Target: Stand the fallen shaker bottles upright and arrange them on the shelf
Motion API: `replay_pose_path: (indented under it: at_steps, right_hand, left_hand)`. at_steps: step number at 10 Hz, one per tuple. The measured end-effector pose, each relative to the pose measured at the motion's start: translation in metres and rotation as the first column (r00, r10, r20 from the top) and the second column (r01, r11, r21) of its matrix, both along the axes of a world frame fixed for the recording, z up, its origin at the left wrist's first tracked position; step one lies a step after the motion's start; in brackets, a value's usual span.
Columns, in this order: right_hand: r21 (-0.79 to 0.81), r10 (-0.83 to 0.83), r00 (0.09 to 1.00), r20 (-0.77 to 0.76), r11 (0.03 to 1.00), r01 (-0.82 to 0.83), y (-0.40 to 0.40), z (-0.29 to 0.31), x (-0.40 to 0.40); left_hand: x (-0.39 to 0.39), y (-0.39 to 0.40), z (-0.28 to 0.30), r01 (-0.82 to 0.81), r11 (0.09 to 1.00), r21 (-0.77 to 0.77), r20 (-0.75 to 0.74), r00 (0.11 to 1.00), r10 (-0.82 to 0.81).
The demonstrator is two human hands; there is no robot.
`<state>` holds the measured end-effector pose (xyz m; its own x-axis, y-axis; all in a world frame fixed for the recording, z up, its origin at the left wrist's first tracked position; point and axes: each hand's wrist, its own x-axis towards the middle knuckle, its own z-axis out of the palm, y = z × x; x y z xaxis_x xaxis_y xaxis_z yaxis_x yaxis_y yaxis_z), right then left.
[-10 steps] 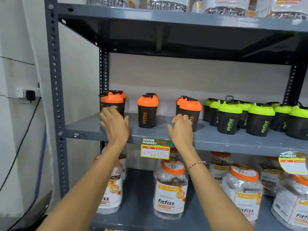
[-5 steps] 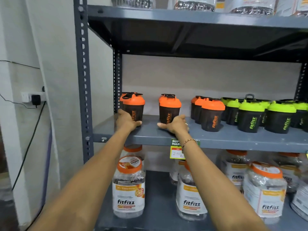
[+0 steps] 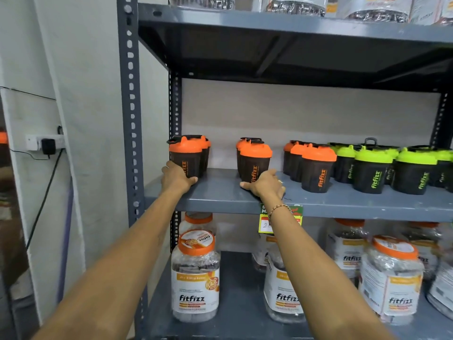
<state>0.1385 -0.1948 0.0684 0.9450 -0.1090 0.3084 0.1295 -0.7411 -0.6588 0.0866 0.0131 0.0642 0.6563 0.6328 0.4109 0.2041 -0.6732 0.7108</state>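
Orange-lidded shaker bottles point(image 3: 186, 158) upright in three rows on grey shelf point(image 3: 220, 192), far-left row by rack post. Left hand point(image 3: 177, 176) cupped around base of front-left bottle. Right hand point(image 3: 266, 185) gripping base of middle-row front bottle point(image 3: 255, 163). Green-lidded shakers point(image 3: 372, 168) right. Fitfizz jars point(image 3: 196, 276) on shelf below.

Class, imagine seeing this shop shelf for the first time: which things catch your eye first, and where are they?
Two bare arms reach to the middle shelf: the left hand cups the leftmost orange-lidded shaker, the right hand the next one. Lime-lidded shakers stand upright at the right.
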Motion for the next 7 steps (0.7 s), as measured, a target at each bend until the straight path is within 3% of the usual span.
replay_pose_path:
  at_steps: [5,7]
  right_hand:
    - [-0.082,0.011,0.998,0.062,0.997,-0.006,0.000,-0.003,-0.008]
    - [-0.017,0.051,0.994,0.095,0.999,-0.050,-0.006,0.003,-0.021]
  left_hand:
    - [0.001,-0.003,-0.005,-0.001,0.999,0.045,-0.003,1.000,0.001]
    - [-0.010,-0.010,-0.005,-0.029,0.999,0.028,-0.008,1.000,0.029]
